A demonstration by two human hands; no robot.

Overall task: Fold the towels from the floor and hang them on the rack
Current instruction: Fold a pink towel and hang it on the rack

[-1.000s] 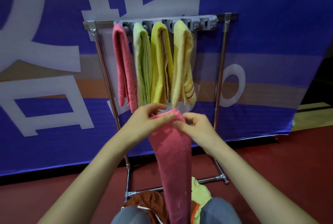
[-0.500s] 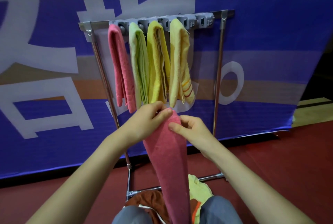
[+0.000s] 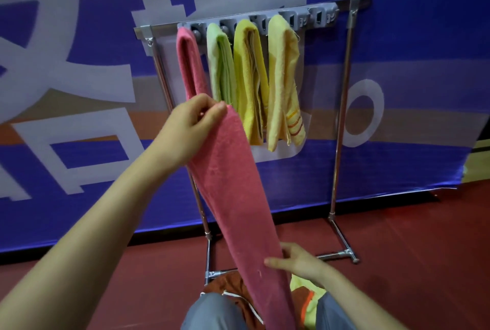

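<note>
pink towel (image 3: 238, 197) hangs as a long strip in front of rack (image 3: 342, 106) w/ 4 hung towels (image 3: 249, 77). l hand (image 3: 188, 128) pinches its top end; r hand (image 3: 297, 260) grips lower edge, thumb on front.

Dark red floor (image 3: 411, 263): rack (image 3: 342, 117) stands on it, brown towel (image 3: 225, 284) & yellow-green towel (image 3: 302, 284) heaped at its base. Rack carries hung pink towel (image 3: 189, 64), green towel (image 3: 221, 69), yellow towel (image 3: 249, 77), pale striped towel (image 3: 283, 77).

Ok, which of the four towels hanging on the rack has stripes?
The pale yellow towel, rightmost of the four: orange stripes cross its lower end. The hanging pink towel, green towel and darker yellow towel to its left are plain.
</note>
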